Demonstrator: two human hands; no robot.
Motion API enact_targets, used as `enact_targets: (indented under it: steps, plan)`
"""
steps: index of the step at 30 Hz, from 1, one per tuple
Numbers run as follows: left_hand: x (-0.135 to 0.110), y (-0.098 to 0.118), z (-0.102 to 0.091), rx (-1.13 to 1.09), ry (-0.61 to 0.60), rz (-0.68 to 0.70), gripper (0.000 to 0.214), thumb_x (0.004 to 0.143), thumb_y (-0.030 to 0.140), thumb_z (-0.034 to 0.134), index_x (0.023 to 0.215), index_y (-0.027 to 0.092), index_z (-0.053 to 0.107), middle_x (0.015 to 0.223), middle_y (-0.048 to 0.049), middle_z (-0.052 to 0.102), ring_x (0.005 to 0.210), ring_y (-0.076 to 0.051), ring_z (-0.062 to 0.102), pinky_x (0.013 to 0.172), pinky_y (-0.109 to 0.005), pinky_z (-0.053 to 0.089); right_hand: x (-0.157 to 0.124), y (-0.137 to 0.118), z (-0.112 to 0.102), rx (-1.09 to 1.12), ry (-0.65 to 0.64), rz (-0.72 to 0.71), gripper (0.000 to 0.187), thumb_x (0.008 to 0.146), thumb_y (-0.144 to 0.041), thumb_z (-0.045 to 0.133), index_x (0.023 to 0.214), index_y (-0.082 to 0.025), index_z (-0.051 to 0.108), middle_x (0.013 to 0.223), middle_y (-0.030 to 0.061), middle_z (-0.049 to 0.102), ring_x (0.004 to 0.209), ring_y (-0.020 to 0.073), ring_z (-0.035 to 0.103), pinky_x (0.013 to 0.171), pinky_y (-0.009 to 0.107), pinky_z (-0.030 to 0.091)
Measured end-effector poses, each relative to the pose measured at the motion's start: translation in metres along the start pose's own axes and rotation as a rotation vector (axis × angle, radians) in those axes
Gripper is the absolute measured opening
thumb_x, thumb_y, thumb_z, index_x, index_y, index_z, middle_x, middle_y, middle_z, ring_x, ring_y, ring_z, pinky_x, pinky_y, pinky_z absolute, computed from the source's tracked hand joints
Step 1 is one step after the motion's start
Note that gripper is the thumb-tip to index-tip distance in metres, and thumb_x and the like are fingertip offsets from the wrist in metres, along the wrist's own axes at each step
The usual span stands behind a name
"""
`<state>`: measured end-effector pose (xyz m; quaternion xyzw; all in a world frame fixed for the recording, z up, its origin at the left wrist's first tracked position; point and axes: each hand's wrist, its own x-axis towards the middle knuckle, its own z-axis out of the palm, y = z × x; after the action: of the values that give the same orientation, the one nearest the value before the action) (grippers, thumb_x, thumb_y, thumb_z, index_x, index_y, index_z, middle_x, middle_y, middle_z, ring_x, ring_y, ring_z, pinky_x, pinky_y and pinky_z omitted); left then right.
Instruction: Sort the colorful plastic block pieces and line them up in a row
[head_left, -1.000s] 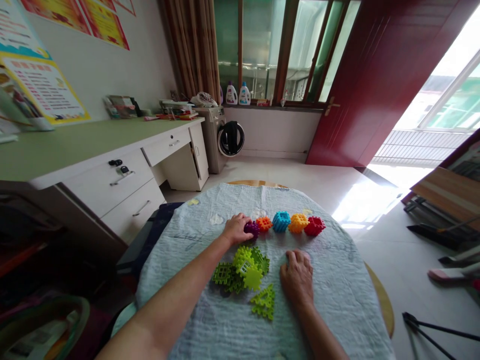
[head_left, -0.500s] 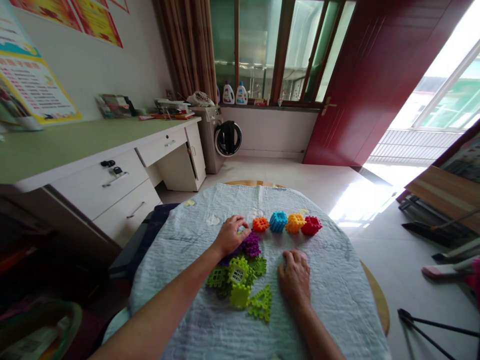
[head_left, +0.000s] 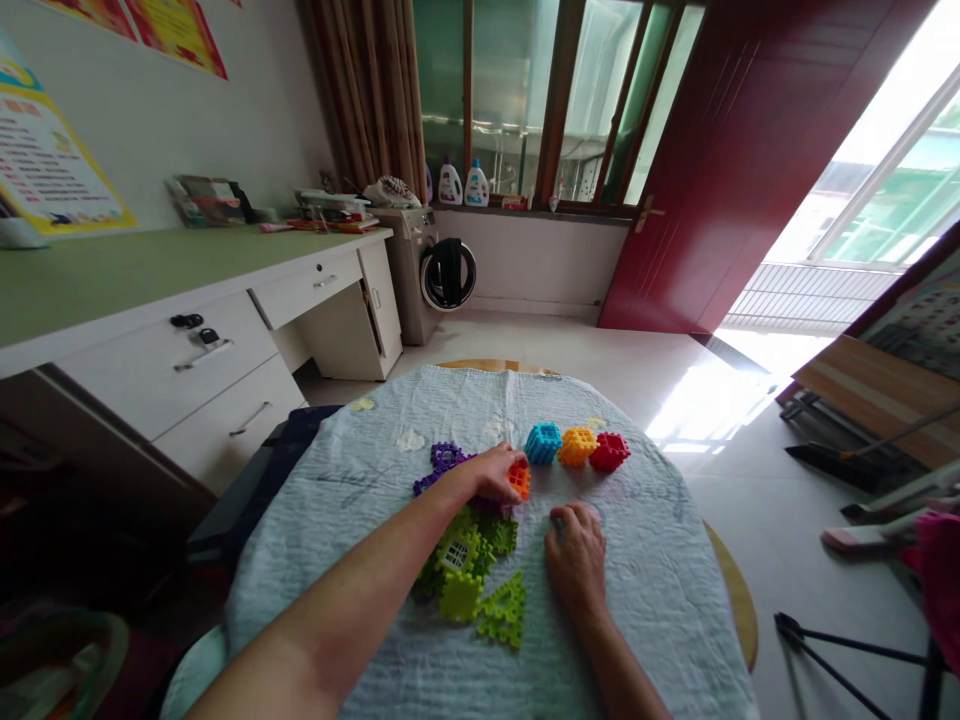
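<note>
A: What is the left hand (head_left: pixel 487 475) doing?

B: Its fingers are closed on one orange block (head_left: pixel 518 478), a small plastic cube with square holes. I cannot tell if the block is lifted from the cloth.

A: And the right hand (head_left: pixel 576 555)?

B: It lies on the cloth with bent fingers and holds nothing. The two hands are apart.

A: What is around them?

B: A wrinkled pale blue cloth (head_left: pixel 637 540) covers a round wooden desk (head_left: pixel 739 610). Beyond the hands stand three holed cubes in a row: one blue block (head_left: pixel 543 442), one yellow block (head_left: pixel 577 447) and one red block (head_left: pixel 609 452).

A: Other pieces?

B: Purple pieces (head_left: pixel 444 458) lie left of the left hand, partly under it. A heap of green pieces (head_left: pixel 457 572) lies between the hands and nearer to the person, but I cannot count them exactly. Behind the desk stands one washing machine (head_left: pixel 420 270).
</note>
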<state>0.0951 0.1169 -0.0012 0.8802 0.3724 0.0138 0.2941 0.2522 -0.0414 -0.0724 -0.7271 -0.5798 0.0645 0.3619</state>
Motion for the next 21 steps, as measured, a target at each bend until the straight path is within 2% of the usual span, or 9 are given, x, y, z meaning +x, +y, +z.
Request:
enact_targets:
  steps: [2, 4, 7, 9, 10, 11, 15, 18, 21]
  plan:
    - [-0.025, 0.008, -0.002, 0.049, 0.04, 0.107, 0.065, 0.055, 0.04, 0.084, 0.115, 0.023, 0.066, 0.12, -0.0078, 0.058, 0.11, -0.028, 0.058, 0.1, -0.038, 0.046, 0.008, 0.009, -0.002, 0.205, 0.036, 0.083, 0.022, 0.08, -0.026, 0.047, 0.09, -0.02, 0.066, 0.1, 0.0093, 0.066, 0.103, 0.0252, 0.059, 0.093, 0.038, 0.046]
    - [-0.054, 0.019, -0.003, 0.076, 0.073, 0.169, 0.056, 0.061, 0.044, 0.081, 0.112, 0.026, 0.067, 0.118, -0.0067, 0.06, 0.112, -0.029, 0.057, 0.105, -0.045, 0.041, 0.025, 0.022, -0.01, 0.378, 0.121, 0.182, 0.026, 0.08, -0.033, 0.047, 0.093, -0.019, 0.065, 0.096, 0.0085, 0.066, 0.091, 0.023, 0.061, 0.083, 0.036, 0.05]
    - [-0.099, 0.03, 0.006, 0.117, 0.104, 0.228, 0.04, 0.07, 0.045, 0.076, 0.105, 0.028, 0.068, 0.119, -0.0062, 0.062, 0.116, -0.03, 0.056, 0.112, -0.054, 0.032, 0.067, 0.048, -0.035, 0.418, 0.333, 0.258, 0.033, 0.076, -0.038, 0.051, 0.097, -0.018, 0.066, 0.105, 0.0101, 0.064, 0.1, 0.0248, 0.059, 0.086, 0.036, 0.048]
    - [-0.127, 0.029, 0.02, 0.123, 0.162, 0.212, 0.04, 0.073, 0.046, 0.073, 0.109, 0.029, 0.067, 0.122, -0.0063, 0.063, 0.12, -0.03, 0.055, 0.116, -0.058, 0.024, 0.102, 0.067, -0.054, 0.429, 0.388, 0.421, 0.041, 0.074, -0.042, 0.052, 0.103, -0.016, 0.066, 0.108, 0.0108, 0.064, 0.101, 0.0257, 0.058, 0.089, 0.038, 0.046]
    - [-0.139, 0.027, 0.029, 0.132, 0.213, 0.198, 0.045, 0.073, 0.048, 0.073, 0.113, 0.03, 0.066, 0.129, -0.007, 0.06, 0.125, -0.031, 0.052, 0.117, -0.059, 0.022, 0.119, 0.076, -0.063, 0.462, 0.37, 0.528, 0.043, 0.074, -0.045, 0.052, 0.104, -0.016, 0.065, 0.106, 0.0102, 0.065, 0.101, 0.0259, 0.058, 0.092, 0.039, 0.044]
    - [-0.151, 0.022, 0.038, 0.146, 0.279, 0.17, 0.05, 0.072, 0.049, 0.073, 0.117, 0.03, 0.064, 0.138, -0.0078, 0.055, 0.131, -0.033, 0.047, 0.117, -0.06, 0.023, 0.134, 0.085, -0.069, 0.478, 0.342, 0.569, 0.045, 0.075, -0.046, 0.051, 0.104, -0.015, 0.065, 0.105, 0.0109, 0.066, 0.101, 0.0266, 0.058, 0.092, 0.04, 0.044]
    - [-0.185, -0.001, 0.071, 0.196, 0.511, 0.039, 0.07, 0.074, 0.059, 0.07, 0.137, 0.035, 0.052, 0.156, -0.0086, 0.037, 0.144, -0.039, 0.03, 0.116, -0.062, 0.027, 0.178, 0.103, -0.072, 0.543, 0.189, 0.617, 0.038, 0.075, -0.048, 0.053, 0.09, -0.015, 0.066, 0.096, 0.0115, 0.07, 0.095, 0.0262, 0.061, 0.089, 0.04, 0.045]
    - [-0.196, -0.013, 0.091, 0.212, 0.59, -0.035, 0.095, 0.066, 0.066, 0.074, 0.149, 0.034, 0.038, 0.159, -0.0117, 0.029, 0.146, -0.044, 0.024, 0.113, -0.063, 0.031, 0.186, 0.099, -0.06, 0.605, 0.054, 0.636, 0.039, 0.077, -0.049, 0.054, 0.084, -0.014, 0.067, 0.082, 0.0113, 0.071, 0.081, 0.0235, 0.063, 0.078, 0.037, 0.047]
    - [-0.196, -0.018, 0.106, 0.206, 0.583, -0.064, 0.117, 0.055, 0.071, 0.078, 0.154, 0.034, 0.028, 0.159, -0.0139, 0.031, 0.144, -0.047, 0.025, 0.111, -0.065, 0.032, 0.177, 0.085, -0.047, 0.659, -0.1, 0.561, 0.041, 0.075, -0.051, 0.056, 0.079, -0.012, 0.069, 0.07, 0.0095, 0.069, 0.065, 0.0199, 0.062, 0.066, 0.034, 0.047]
